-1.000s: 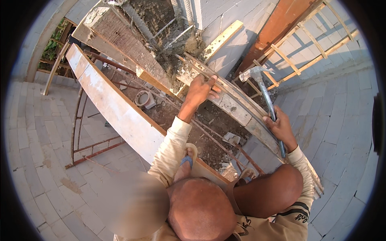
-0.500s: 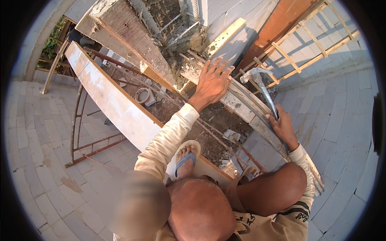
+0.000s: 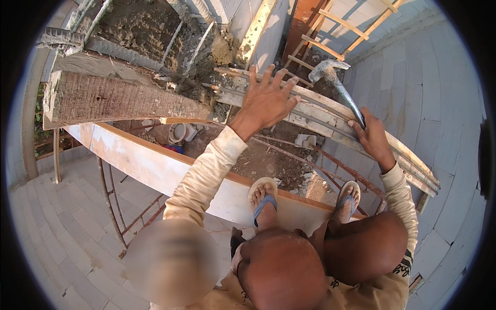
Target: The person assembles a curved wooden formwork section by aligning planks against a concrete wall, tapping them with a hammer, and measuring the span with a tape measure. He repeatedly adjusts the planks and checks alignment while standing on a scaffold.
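My left hand (image 3: 266,103) lies with fingers spread across the near end of a long run of grey, mortar-stained boards with thin bars along them (image 3: 315,121). In my right hand (image 3: 373,137) is a claw hammer (image 3: 343,94), gripped by its handle. The metal hammer head (image 3: 328,69) points away from me, beyond the boards. My right hand sits beside the boards' right part. Left of my left hand, a rough wooden plank (image 3: 124,101) borders a mass of mortar (image 3: 150,33) with steel rebar (image 3: 111,57) sticking out.
My sandalled feet (image 3: 264,204) rest on a pale plank (image 3: 150,160) raised on a rusty metal frame (image 3: 113,206). Below lie rubble (image 3: 263,160) and a round bucket (image 3: 178,133). A wooden ladder (image 3: 343,23) leans at the far right near a grey block wall (image 3: 413,93).
The view has turned, so the rough plank and mortar appear more level and my feet show more fully. My left hand stays on the boards and my right keeps its hold on the hammer.
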The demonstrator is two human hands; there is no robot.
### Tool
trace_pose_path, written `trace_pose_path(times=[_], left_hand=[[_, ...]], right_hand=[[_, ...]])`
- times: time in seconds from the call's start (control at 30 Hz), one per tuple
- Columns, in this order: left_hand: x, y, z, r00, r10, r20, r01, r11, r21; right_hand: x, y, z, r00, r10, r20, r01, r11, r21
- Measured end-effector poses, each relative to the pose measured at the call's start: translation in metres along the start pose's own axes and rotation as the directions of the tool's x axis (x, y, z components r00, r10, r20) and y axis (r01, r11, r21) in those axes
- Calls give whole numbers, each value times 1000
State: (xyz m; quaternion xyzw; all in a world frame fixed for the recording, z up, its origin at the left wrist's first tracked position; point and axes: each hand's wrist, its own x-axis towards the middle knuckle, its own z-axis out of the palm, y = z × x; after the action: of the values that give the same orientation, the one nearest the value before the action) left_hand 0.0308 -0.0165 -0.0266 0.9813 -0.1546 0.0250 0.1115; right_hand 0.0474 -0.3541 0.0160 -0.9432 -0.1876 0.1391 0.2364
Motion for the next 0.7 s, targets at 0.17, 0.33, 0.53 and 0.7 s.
trace_pose_path(times=[0.17,0.33,0.53,0.7], left_hand=[[8,-7,-5,996,87,-7,-88,996,-31],[9,-7,-8,995,101,-18,-101,995,-5],[17,-6,-16,988,105,116,-93,991,-100],[20,-2,-22,975,-4,221,21,997,-77]], right_hand=[[3,-14,-2,995,102,-13,-102,995,-3],[-8,-26,-1,996,91,-8,-91,995,-28],[-80,-14,-1,890,-1,-457,111,971,213],[-166,-7,22,874,483,-45,-299,608,736]])
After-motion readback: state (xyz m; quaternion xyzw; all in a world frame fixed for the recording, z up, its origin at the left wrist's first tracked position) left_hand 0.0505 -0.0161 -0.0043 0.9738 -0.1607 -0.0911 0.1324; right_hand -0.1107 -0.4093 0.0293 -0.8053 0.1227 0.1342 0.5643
